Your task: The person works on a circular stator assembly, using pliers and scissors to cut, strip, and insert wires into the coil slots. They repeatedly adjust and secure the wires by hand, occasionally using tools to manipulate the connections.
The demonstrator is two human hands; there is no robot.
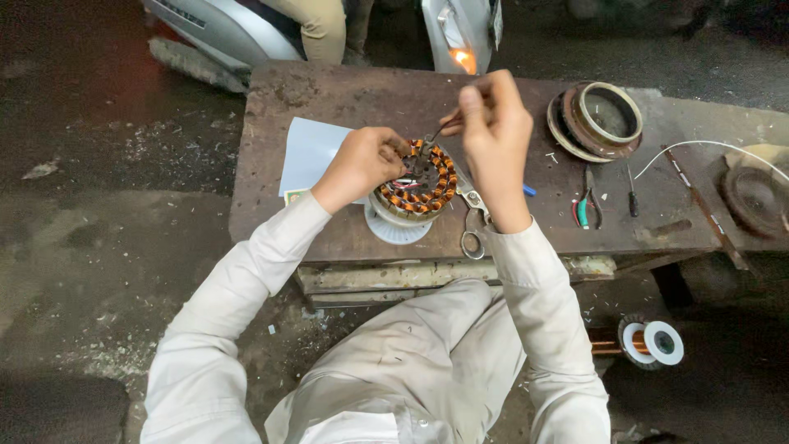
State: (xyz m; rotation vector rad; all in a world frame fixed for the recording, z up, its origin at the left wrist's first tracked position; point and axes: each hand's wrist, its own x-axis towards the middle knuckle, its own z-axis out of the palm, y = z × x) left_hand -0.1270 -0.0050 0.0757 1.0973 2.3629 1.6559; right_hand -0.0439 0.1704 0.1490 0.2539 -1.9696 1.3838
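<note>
Scissors [472,222], pliers [587,205] (red-handled), wire spool [653,341] by the workbench [345,103].

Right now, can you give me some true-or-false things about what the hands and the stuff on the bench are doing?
1. The left hand rests on the round coil ring wound with copper wire. True.
2. The right hand is lying flat on the bench. False: it is raised above the ring, pinching something thin.
3. Scissors lie on the bench beside the ring. True.
4. The white paper is right of the ring. False: it lies to its left.
5. The wire spool stands on the bench. False: it is down on the floor.
</note>
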